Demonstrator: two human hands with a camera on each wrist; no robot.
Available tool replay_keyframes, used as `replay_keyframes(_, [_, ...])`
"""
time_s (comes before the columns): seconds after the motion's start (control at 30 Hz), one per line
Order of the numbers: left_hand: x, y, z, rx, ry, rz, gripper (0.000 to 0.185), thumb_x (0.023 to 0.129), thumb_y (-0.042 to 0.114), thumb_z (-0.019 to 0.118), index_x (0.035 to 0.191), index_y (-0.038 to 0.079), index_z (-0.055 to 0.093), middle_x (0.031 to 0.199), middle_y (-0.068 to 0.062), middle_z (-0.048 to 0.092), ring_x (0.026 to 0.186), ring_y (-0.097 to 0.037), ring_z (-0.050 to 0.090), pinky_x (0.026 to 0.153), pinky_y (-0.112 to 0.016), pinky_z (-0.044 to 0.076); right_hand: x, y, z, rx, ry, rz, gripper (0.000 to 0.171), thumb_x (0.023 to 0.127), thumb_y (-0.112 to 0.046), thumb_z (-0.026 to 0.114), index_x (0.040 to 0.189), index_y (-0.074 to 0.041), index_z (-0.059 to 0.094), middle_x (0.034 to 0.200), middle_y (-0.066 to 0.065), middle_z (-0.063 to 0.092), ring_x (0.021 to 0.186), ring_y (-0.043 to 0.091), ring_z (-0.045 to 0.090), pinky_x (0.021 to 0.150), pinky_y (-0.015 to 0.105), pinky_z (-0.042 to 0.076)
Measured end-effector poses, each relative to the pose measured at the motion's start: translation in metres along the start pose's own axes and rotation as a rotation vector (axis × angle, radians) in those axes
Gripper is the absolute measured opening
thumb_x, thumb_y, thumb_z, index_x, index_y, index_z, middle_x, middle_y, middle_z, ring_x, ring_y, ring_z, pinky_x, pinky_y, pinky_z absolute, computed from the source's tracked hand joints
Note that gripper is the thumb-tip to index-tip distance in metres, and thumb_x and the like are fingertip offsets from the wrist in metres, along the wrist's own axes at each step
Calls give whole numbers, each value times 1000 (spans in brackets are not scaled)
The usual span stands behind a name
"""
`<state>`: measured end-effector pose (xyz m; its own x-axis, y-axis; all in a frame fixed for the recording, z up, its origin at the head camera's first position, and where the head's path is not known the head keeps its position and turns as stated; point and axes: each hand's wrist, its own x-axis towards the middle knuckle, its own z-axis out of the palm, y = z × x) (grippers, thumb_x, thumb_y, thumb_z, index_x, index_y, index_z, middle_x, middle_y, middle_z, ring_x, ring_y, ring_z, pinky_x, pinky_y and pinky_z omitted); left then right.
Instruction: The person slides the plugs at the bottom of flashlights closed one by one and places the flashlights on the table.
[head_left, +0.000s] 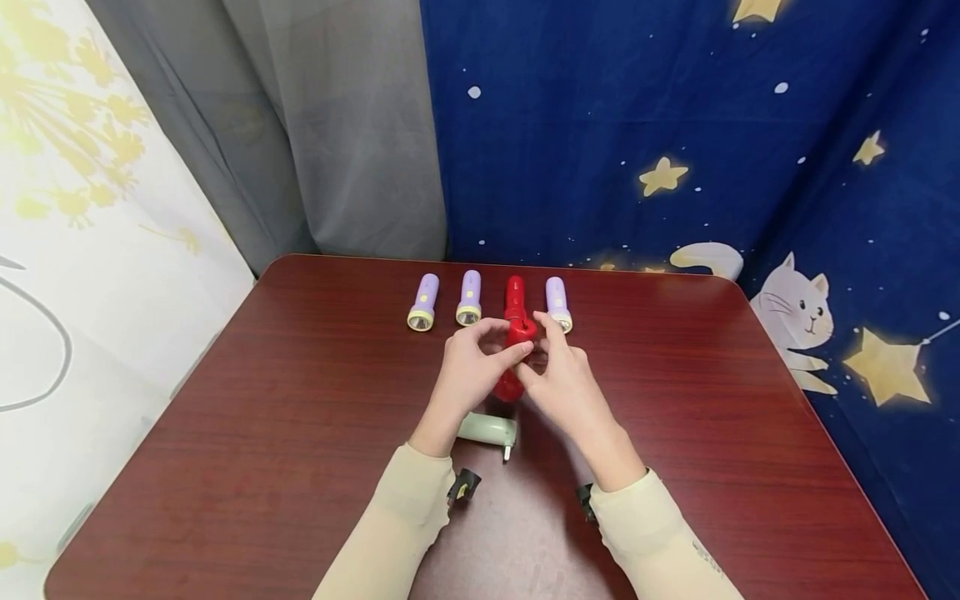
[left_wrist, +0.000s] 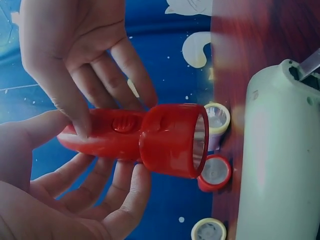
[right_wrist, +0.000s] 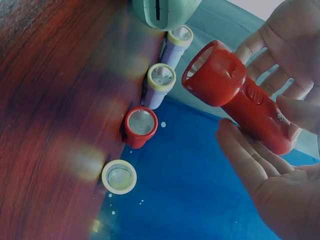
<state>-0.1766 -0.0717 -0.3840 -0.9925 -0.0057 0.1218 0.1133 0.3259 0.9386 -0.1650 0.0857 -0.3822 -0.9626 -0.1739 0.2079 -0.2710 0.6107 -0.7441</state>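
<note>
Above the table, my left hand (head_left: 471,365) and right hand (head_left: 567,385) hold a red flashlight (left_wrist: 172,142) between them. In the left wrist view both thumbs lie at its tail end, with the fingers around its sides. Its wide lens end points down toward the table and its ribbed switch shows on the body. A pale green device (head_left: 487,429) with a metal prong lies just below the hands, partly hidden by my left wrist.
Along the far side lie a second red flashlight (head_left: 515,293) and three purple flashlights with yellow rims: left (head_left: 426,293), middle (head_left: 470,292), right (head_left: 557,296). Curtains (head_left: 555,150) hang behind the dark red table (head_left: 262,400).
</note>
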Motion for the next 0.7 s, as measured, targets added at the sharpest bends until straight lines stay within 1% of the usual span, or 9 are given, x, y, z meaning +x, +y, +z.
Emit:
replay_keyframes(0.07, [0, 1, -2, -9, 7, 3, 43, 92, 29, 84, 127, 8, 75, 119, -12, 79, 102, -27, 78, 89, -43, 66, 0, 0, 0, -19, -16, 34, 74, 96, -24, 77, 159, -6, 42, 128, 16, 78, 115, 31, 77, 103, 51, 60])
replay_keyframes(0.13, [1, 2, -3, -19, 11, 1, 44, 92, 30, 84, 129, 8, 74, 121, -12, 79, 103, -28, 78, 88, -44, 66, 1, 1, 1, -31, -34, 64, 69, 95, -28, 79, 154, -6, 50, 128, 16, 77, 115, 31, 77, 103, 51, 60])
replay_keyframes(0.23, [2, 3, -5, -28, 14, 1, 44, 92, 32, 84, 129, 10, 74, 122, -11, 78, 105, -29, 78, 86, -44, 66, 1, 3, 4, -43, -47, 87, 57, 94, -31, 81, 142, -7, 62, 125, 15, 78, 110, 30, 79, 98, 49, 62])
replay_keyframes(0.3, [3, 3, -6, -24, 14, 0, 44, 93, 33, 83, 130, 10, 74, 122, -11, 78, 105, -29, 77, 86, -44, 66, 2, 5, 5, -45, -45, 92, 50, 94, -32, 82, 135, -7, 67, 120, 14, 80, 105, 28, 80, 95, 47, 63])
replay_keyframes(0.37, [4, 3, -6, -21, 8, -6, 44, 94, 33, 82, 131, 10, 73, 122, -11, 78, 105, -29, 77, 86, -43, 66, 2, 6, 5, -51, -35, 88, 46, 94, -32, 81, 131, -7, 69, 115, 13, 80, 101, 26, 80, 92, 46, 64])
replay_keyframes(0.53, [5, 2, -7, -14, -34, -20, 46, 96, 34, 79, 136, 11, 71, 126, -11, 77, 111, -28, 77, 91, -44, 65, 4, 10, 5, -49, -21, 82, 47, 95, -31, 80, 131, -4, 68, 113, 13, 80, 99, 25, 79, 91, 45, 64])
replay_keyframes(0.63, [6, 3, -10, 27, -61, 3, 47, 98, 33, 76, 138, 11, 69, 129, -10, 76, 115, -28, 76, 94, -43, 64, 7, 13, 3, -56, -17, 75, 47, 96, -30, 79, 132, -3, 68, 111, 14, 80, 97, 26, 79, 90, 45, 64])
replay_keyframes(0.7, [6, 3, -14, 82, -87, 29, 46, 99, 32, 75, 139, 10, 68, 130, -10, 76, 116, -27, 76, 96, -44, 63, 10, 15, 1, -77, -6, 63, 46, 97, -30, 79, 132, -3, 67, 108, 14, 80, 95, 26, 78, 88, 45, 64])
